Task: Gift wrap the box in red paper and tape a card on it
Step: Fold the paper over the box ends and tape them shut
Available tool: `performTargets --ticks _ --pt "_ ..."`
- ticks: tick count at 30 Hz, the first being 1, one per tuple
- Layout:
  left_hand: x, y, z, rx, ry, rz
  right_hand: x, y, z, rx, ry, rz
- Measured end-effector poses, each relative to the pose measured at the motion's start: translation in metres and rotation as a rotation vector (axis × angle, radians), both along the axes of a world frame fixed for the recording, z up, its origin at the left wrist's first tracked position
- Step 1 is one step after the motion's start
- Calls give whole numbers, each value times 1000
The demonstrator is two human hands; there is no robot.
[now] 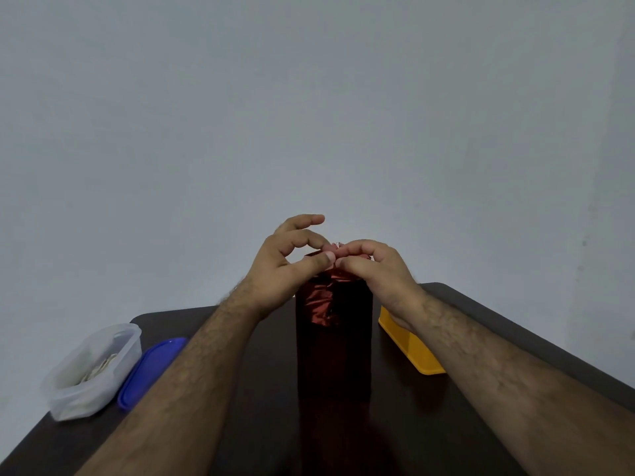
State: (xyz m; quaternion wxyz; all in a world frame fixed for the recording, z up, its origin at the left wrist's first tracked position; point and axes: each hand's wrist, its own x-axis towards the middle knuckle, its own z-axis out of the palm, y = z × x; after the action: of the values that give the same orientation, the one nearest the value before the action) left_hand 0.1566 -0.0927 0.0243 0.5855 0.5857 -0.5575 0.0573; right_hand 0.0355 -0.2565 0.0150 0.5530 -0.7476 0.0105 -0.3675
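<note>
Two hands meet at the top of a tall box (334, 341) wrapped in shiny red paper (321, 302). The box stands upright in the middle of a dark table (457, 400), so its long side runs straight up and down and its top end points up. The left hand (285, 266) pinches the crumpled paper at the top left edge with its thumb and one finger, while its other fingers are lifted and spread. The right hand (372, 269) has its fingers curled down over the top right of the box, gripping the paper there. The fingertips of both hands are almost touching. The top face of the box is hidden behind the hands, so the folds there cannot be seen. The lower part of the box is very dark and hard to make out. On the left side of the table sits a clear tub (92, 371) with some pale things inside that are too blurry to name, and just beside it lies a blue lid (149, 371). On the right, a yellow box (410, 345) is partly hidden behind the right arm.
</note>
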Motion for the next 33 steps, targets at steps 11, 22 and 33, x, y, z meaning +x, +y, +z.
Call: performTargets --ticks 11,22,33 --pt "11 5 -2 96 -75 10 -8 -6 0 47 134 94" --pt "-4 -8 -2 149 74 78 -4 -12 2 43 196 179" --pt "-4 -10 -1 130 253 -77 3 -7 -5 98 114 129"
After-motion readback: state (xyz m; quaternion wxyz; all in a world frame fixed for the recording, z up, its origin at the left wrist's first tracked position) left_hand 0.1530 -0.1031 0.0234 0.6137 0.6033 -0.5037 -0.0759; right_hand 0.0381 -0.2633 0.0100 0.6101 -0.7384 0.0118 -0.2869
